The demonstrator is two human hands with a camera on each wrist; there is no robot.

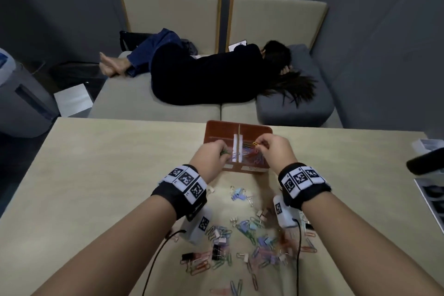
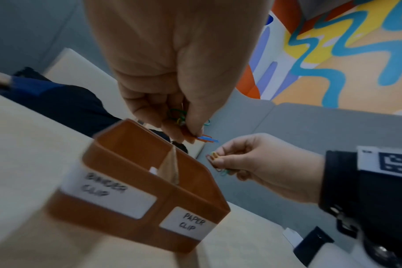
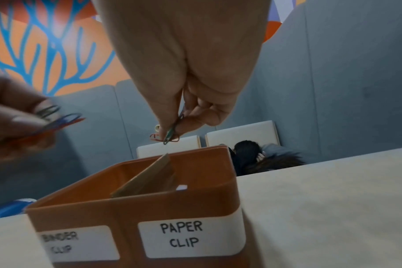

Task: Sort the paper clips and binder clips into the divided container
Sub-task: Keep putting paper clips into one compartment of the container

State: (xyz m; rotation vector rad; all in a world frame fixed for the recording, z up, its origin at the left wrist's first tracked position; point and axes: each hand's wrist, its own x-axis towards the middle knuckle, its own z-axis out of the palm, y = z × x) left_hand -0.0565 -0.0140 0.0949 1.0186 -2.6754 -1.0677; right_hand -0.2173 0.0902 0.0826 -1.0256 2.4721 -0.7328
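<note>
The brown divided container (image 1: 216,125) stands at the table's far edge, its left half labelled BINDER CLIP (image 3: 77,243) and its right half PAPER CLIP (image 3: 184,236). Coloured paper clips (image 1: 249,155) lie in the right half. My left hand (image 1: 224,151) hovers over the left half near the divider, pinching several green, blue and red paper clips (image 2: 205,139). Over the right half, my right hand (image 1: 258,145) pinches a few yellow, red and green paper clips (image 3: 170,136). A mixed pile of paper clips and binder clips (image 1: 252,243) lies on the table between my forearms.
The beige table (image 1: 96,163) ends just behind the container. Beyond it a person lies on a sofa (image 1: 156,108). A black object (image 1: 425,163), a white box (image 1: 430,145) and printed sheets (image 1: 432,197) sit at the table's right edge.
</note>
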